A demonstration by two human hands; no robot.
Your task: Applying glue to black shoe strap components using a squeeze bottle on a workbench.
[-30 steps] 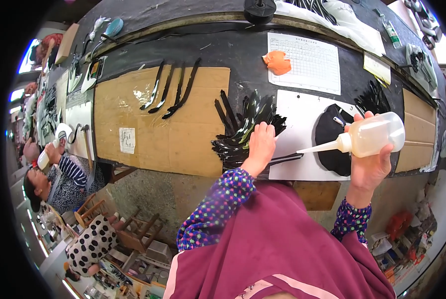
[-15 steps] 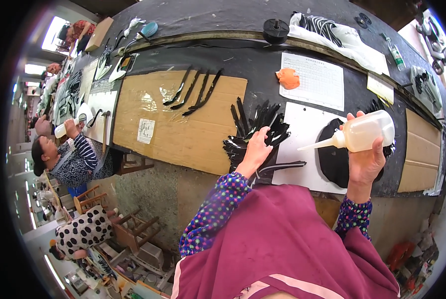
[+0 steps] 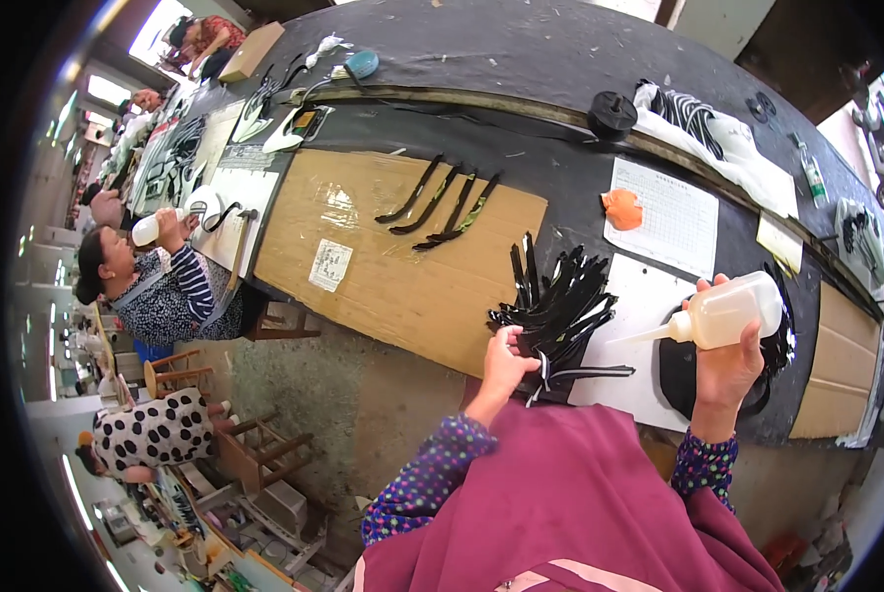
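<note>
Where the near edge of the tabletop (image 3: 521, 59) meets the wearer's maroon apron (image 3: 560, 493), a heap of black strips (image 3: 565, 301) lies with its lower ends close to that edge. On its left the heap comes up to the right end of a brown cardboard sheet (image 3: 412, 306); on its right it reaches the edge of a white board (image 3: 610, 395). Four more strips (image 3: 461, 202) lie slantwise on the cardboard, well apart from the heap. Beyond the heap, a stretch of dark surface runs up to a long rail (image 3: 461, 96), with a printed sheet (image 3: 674, 217) to the right — an orange scrap (image 3: 622, 209) on its left side.

The strips look thin, glossy and slightly curved, fanned out at their far ends and bunched nearest the person. A few with pale edges trail rightward over the board. The left hand (image 3: 506, 373) is at the heap's lower left, fingers bent; whether they pinch a strip, I cannot tell. The right hand's (image 3: 728, 380) fingers are wrapped around a translucent squeeze bottle (image 3: 736, 314) — tilted, with pale amber liquid inside, its long nozzle pointing left above the board.
</note>
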